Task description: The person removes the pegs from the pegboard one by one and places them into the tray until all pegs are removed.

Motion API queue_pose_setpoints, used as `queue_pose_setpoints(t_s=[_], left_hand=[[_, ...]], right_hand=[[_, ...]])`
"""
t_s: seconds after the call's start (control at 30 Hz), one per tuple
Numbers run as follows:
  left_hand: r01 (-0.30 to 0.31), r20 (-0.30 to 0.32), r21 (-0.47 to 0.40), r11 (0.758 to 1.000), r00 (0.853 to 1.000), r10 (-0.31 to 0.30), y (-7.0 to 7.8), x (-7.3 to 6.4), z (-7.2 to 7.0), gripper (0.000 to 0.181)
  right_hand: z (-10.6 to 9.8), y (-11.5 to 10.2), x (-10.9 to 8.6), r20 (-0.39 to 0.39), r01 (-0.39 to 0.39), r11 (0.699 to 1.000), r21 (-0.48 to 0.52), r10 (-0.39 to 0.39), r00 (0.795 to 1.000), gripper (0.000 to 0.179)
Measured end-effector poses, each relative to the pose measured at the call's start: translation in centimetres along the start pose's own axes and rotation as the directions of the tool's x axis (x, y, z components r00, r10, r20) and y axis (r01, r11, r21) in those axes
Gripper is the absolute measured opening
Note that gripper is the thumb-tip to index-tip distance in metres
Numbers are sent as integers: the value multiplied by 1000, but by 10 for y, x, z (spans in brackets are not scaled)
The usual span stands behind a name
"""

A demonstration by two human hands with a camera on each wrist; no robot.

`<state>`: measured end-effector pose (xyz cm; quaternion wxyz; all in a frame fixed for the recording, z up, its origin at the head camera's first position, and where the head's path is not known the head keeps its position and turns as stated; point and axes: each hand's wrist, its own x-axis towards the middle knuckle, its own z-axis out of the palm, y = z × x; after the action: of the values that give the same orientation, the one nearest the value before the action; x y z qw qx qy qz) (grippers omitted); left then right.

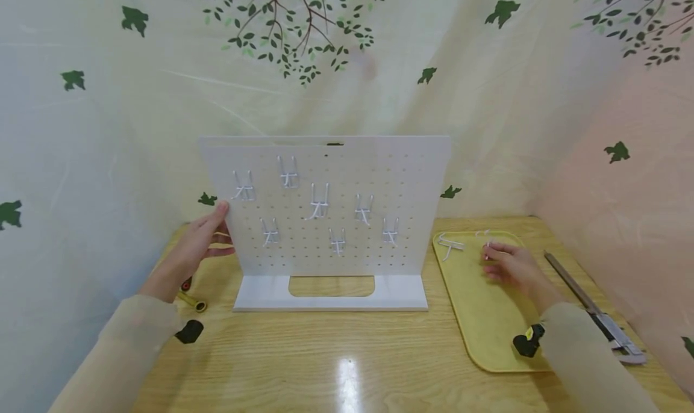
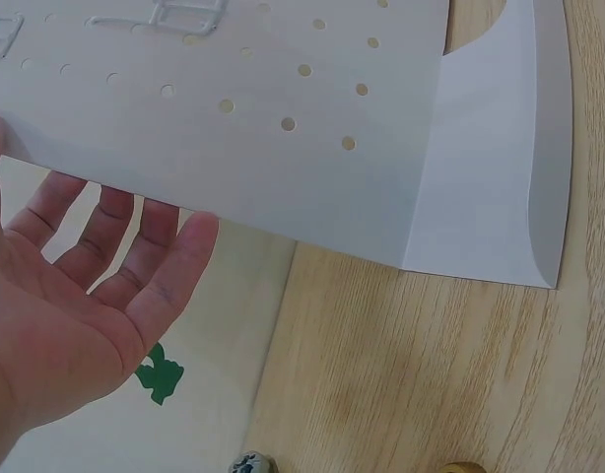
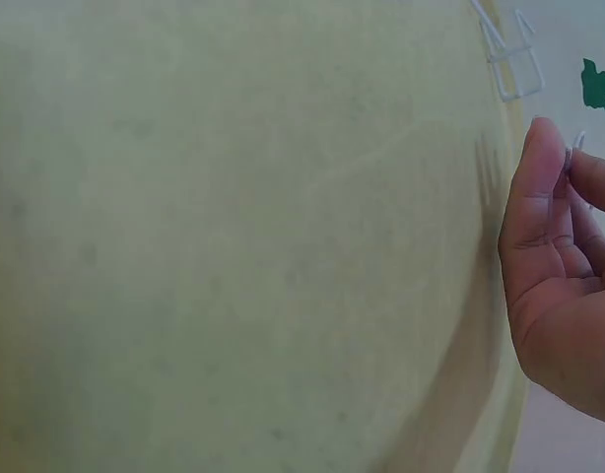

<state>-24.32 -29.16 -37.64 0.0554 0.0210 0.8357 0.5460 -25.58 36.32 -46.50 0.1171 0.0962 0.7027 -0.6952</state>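
A white pegboard (image 1: pixel 417 178) stands upright on its white base (image 1: pixel 260 289), with several white wire hooks (image 1: pixel 320 207) hung across its front. My left hand (image 1: pixel 195 244) grips its left edge, the thumb in front and the other fingers behind, as the left wrist view shows. Over the far end of the yellow tray (image 1: pixel 472 335), my right hand (image 1: pixel 512 268) pinches a white wire hook (image 3: pixel 579 141) between thumb and forefinger; most of this hook is hidden by the fingers. Another loose wire hook (image 1: pixel 450 244) lies at the tray's far left corner.
Right of the tray lies a caliper (image 1: pixel 607 322). Beside the left forearm are a brass-coloured tool (image 1: pixel 193 301) and a red-and-black end of something (image 1: pixel 187 283). A printed cloth (image 1: pixel 347 106) hangs behind the wooden table (image 1: pixel 303 353).
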Motion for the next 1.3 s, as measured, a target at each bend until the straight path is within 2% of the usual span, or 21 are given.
queue_pose_setpoints(t_s=[0.23,0.37,0.63,0.93,1.17,1.3], left_hand=[[-4,-2,-4,1000,1000,4,0,1,3,85],[3,-2,2,1000,1000,-3,-2,2,2,86],[12,-5,18,1000,1000,-12,-2,2,2,87],[7,-2,17,1000,1000,-7,-2,1,1,87],[13,-6,19,1000,1000,-13,-1,2,2,88],[10,-2,16,1000,1000,-10,-2,2,0,86]], right_hand=[[3,3,1,-19,-17,995,-95,15,1000,48],[4,5,3,-22,-23,992,-123,20,1000,58],[7,4,2,-27,-30,991,-131,27,999,55],[8,8,7,-60,-30,989,-145,22,998,37],[7,9,6,-19,-26,991,-131,23,1000,48],[6,8,5,7,-29,994,-104,30,1000,49]])
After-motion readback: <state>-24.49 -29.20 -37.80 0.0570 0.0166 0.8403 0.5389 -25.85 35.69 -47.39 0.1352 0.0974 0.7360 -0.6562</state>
